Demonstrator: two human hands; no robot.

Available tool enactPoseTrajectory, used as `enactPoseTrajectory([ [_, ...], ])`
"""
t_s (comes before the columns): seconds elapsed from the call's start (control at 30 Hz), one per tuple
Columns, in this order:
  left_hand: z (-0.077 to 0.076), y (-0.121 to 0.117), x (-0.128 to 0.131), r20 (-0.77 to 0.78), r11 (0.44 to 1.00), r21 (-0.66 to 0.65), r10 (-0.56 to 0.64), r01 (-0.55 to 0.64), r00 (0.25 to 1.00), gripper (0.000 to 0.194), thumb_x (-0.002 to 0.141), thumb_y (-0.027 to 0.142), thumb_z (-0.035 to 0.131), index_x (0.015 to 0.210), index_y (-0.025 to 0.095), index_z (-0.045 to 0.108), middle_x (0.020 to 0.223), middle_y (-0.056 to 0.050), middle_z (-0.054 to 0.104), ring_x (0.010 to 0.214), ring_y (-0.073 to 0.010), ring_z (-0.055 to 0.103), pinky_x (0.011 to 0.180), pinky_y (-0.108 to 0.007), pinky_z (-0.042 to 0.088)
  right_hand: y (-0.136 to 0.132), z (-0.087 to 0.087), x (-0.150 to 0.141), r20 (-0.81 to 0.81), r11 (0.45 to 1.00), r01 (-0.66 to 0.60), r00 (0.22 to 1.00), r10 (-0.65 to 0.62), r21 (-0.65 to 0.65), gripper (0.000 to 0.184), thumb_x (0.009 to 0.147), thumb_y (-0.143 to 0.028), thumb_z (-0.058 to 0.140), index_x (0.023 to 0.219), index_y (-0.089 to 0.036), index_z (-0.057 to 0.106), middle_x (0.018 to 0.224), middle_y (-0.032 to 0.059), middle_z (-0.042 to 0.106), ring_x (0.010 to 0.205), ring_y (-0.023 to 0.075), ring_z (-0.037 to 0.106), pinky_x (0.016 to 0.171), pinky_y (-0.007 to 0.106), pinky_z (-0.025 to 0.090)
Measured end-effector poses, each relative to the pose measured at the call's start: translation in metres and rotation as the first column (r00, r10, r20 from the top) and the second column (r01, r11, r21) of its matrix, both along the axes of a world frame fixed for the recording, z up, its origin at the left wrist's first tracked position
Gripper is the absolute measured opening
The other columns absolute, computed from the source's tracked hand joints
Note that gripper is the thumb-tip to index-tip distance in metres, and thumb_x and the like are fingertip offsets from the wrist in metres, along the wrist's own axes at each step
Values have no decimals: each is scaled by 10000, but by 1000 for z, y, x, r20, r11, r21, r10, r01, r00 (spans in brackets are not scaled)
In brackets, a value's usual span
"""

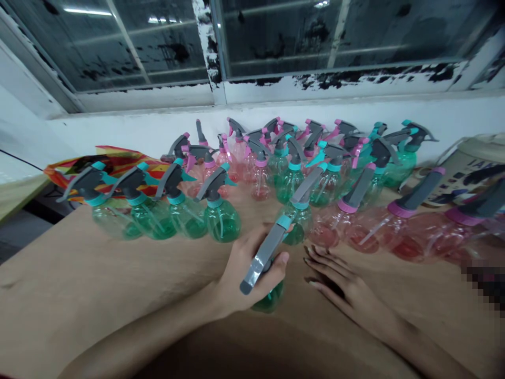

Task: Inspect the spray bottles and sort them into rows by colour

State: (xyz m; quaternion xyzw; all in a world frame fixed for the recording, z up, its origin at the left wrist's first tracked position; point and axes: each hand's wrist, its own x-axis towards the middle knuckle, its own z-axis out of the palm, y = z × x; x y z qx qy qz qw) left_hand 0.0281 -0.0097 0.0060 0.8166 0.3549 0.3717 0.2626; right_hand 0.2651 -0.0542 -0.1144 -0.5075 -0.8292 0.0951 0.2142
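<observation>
My left hand is closed around the neck of a green spray bottle with a grey and teal sprayer head. The bottle leans a little, and its round green base shows below my fingers. To the right, my right hand rests open on the table, fingers stretched out, holding nothing. Just beyond both hands stands another green spray bottle. A pink spray bottle is beside it, near my right fingertips. On the left, a row of green spray bottles includes one close to my left hand.
Several pink and green spray bottles crowd the back of the wooden table by the wall. An orange patterned bag lies at the back left. A printed beige container stands at the right, and windows are above.
</observation>
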Motion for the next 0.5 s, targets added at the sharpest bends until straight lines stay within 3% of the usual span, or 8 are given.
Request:
enactPoseTrajectory([
  [0.2,4,-2,-2,-3,997,-74,0,-1,1000,236,819,264,469,1022,183,558,865,-58,599,752,-183,587,836,-377,498,0,2,-2,8,1000,5,1000,-5,0,420,904,-361,459,1303,-232,468,1383,27,458,1296,213,368,1068,462,330],
  [0.5,1,4,-5,0,997,29,-64,64,998,140,808,218,462,903,197,563,820,-38,613,750,-176,628,693,-314,523,-1,2,-2,-11,1000,8,1000,-8,8,414,897,-361,469,1291,-233,485,1362,25,485,1293,215,374,1061,467,339],
])
